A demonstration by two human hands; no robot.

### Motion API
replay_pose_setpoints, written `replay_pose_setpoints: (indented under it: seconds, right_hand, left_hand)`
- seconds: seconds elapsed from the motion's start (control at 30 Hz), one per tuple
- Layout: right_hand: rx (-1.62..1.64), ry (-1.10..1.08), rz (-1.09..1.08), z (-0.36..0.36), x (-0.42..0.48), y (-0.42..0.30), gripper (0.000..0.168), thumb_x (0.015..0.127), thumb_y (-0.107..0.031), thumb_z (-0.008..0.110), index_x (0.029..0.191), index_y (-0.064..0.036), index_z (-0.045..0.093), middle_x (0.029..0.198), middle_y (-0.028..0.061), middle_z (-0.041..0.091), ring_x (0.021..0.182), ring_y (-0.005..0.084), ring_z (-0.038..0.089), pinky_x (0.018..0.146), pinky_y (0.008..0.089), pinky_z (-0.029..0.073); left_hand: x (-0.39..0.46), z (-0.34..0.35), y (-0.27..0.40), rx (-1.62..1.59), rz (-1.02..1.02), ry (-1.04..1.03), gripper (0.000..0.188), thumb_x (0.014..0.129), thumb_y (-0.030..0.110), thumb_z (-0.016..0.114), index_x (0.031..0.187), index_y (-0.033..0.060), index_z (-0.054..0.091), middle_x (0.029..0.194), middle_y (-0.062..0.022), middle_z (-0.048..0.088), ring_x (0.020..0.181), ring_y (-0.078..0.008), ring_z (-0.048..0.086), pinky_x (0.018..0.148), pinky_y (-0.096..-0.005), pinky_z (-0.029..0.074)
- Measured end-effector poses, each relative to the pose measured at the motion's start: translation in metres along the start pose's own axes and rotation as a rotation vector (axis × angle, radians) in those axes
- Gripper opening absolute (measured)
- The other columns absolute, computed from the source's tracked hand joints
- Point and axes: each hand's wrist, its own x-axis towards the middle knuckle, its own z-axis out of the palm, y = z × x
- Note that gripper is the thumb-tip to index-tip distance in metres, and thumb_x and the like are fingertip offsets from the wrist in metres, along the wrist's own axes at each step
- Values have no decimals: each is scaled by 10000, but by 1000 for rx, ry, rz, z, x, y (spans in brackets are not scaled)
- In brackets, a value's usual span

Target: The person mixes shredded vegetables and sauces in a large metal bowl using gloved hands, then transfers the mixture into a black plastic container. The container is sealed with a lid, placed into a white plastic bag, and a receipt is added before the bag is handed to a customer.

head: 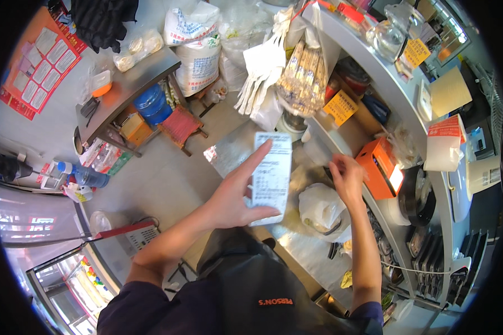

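Observation:
My left hand (230, 199) holds a printed paper receipt (272, 178) upright above the metal counter (234, 144), thumb along its lower end and index finger over its upper part. The slip bears small writing. Off to the right, my right hand (348, 178) is at the counter's shelf side with its fingers curled and their tips close together. A small dark thing shows by those fingertips; whether they grip it cannot be made out. Just below and left of that hand, a white plastic bag (320, 205) with something bundled inside sits on the counter.
An orange box-shaped device (379, 167) with a lit face stands on the shelf at right. Bundled wrapped chopsticks (304, 79) and white plastic cutlery (264, 67) hang at the counter's far end. A red-seated stool (181, 127) and white sacks (197, 58) stand beyond.

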Motion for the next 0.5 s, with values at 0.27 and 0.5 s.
replay_pose_setpoints:
  seconds: [0.27, 0.5]
  right_hand:
    - [-54, 293, -520, 17, 137, -106, 229, 845, -1, 703, 1073, -14, 691, 1079, 178, 662, 963, 354, 670, 829, 426, 546]
    - [-277, 168, -652, 16, 169, -110, 272, 817, 21, 694, 1088, -1, 692, 1122, 168, 677, 993, 367, 652, 866, 430, 544]
  left_hand:
    - [-37, -42, 4, -125, 33, 206, 1202, 732, -58, 865, 1656, 125, 118, 1637, -144, 311, 1465, -241, 376, 1154, -424, 399]
    - [-45, -58, 3, -12, 26, 227, 1199, 708, 75, 920, 1649, 115, 178, 1622, -192, 332, 1448, -271, 406, 1149, -401, 390]
